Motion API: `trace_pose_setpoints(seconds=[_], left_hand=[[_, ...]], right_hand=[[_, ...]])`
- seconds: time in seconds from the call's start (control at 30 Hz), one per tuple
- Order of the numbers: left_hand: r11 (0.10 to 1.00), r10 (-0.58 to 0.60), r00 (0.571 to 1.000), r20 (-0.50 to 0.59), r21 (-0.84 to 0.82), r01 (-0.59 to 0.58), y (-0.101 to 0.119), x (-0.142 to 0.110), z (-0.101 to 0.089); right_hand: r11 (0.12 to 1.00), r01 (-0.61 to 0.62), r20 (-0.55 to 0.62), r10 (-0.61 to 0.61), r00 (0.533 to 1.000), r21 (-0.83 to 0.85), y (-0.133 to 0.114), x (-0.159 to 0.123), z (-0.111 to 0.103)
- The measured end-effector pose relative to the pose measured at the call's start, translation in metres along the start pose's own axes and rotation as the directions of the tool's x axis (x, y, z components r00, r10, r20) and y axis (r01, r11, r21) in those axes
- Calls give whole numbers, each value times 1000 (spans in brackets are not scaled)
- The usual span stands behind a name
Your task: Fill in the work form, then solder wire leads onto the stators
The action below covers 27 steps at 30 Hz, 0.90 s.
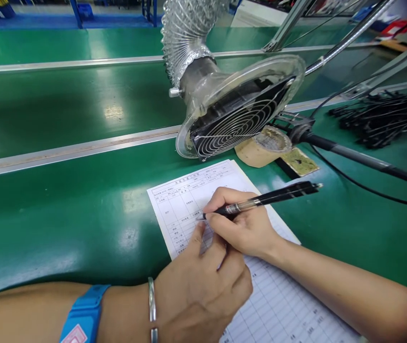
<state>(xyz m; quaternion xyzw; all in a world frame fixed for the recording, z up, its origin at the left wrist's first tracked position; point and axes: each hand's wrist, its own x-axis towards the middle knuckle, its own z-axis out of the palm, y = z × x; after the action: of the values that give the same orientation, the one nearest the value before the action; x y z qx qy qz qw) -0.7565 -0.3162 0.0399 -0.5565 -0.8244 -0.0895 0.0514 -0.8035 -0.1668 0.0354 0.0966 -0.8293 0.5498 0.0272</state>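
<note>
My right hand point(244, 224) grips a black pen point(267, 197), its tip touching a printed paper form point(196, 190) that lies on the green table. My left hand point(203, 286) rests on the lower part of the form, fingers curled into a loose fist, thumb pointing toward the pen tip. Whether it holds anything is hidden. The left wrist wears a blue strap point(85, 314) and a silver bracelet point(152, 307).
A fume extractor hood with a wire grille point(239, 114) on a silver flexible duct point(185, 33) stands just behind the form. Beside it lie a tan tape roll point(262, 150), a soldering iron point(335, 147) with cable, and a bundle of black cable ties point(385, 119). A green conveyor point(64, 105) runs behind.
</note>
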Motion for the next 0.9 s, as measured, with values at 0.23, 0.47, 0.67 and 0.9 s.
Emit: trace_pose_setpoints(seconds=[0.23,0.47,0.67,0.9], left_hand=[[999,22,1000,-4,-23,-22,-2,-1,2],[1000,23,1000,12,-16,-22,-2,-1,2],[999,31,999,23,-8,-31,-1,-1,1],[1000,30,999,23,1,-30,-1,-1,0]], right_hand=[[998,43,21,-42,999,-43,3,-2,-1],[998,41,29,-40,999,-48,5,-2,-1],[997,66,21,-65,998,-34,4,-2,-3],[994,103,8,-103,995,-46,4,-1,-3]])
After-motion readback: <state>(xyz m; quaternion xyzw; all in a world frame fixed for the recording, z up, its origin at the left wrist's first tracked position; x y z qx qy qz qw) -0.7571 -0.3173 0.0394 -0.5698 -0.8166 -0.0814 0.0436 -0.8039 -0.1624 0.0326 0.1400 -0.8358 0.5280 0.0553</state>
